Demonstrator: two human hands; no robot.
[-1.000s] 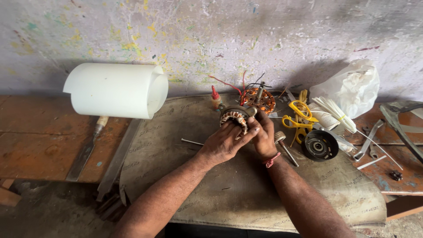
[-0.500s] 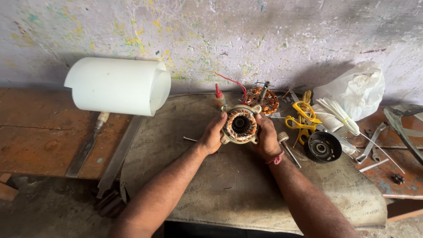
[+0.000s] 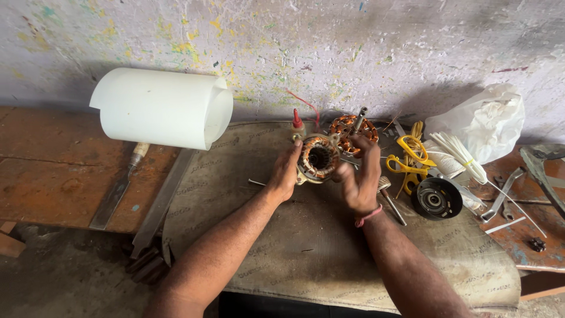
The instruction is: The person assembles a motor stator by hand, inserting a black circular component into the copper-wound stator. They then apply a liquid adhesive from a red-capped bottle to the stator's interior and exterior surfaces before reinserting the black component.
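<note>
A brown wooden bench [image 3: 53,176] holds a grey mat [image 3: 306,253] — on it lie yellow scissors [image 3: 406,162], a white roll [image 3: 162,109] and a black round part [image 3: 436,198].

Both bare arms reach forward from the bottom, and the hands come close together in the middle. The left hand [image 3: 285,174] is turned on its side, thumb up, with the fingers curled round the edge of something. The right hand [image 3: 360,176] is just beside it, fingers bent and a bit blurry. A pink band sits on the right wrist.
</note>
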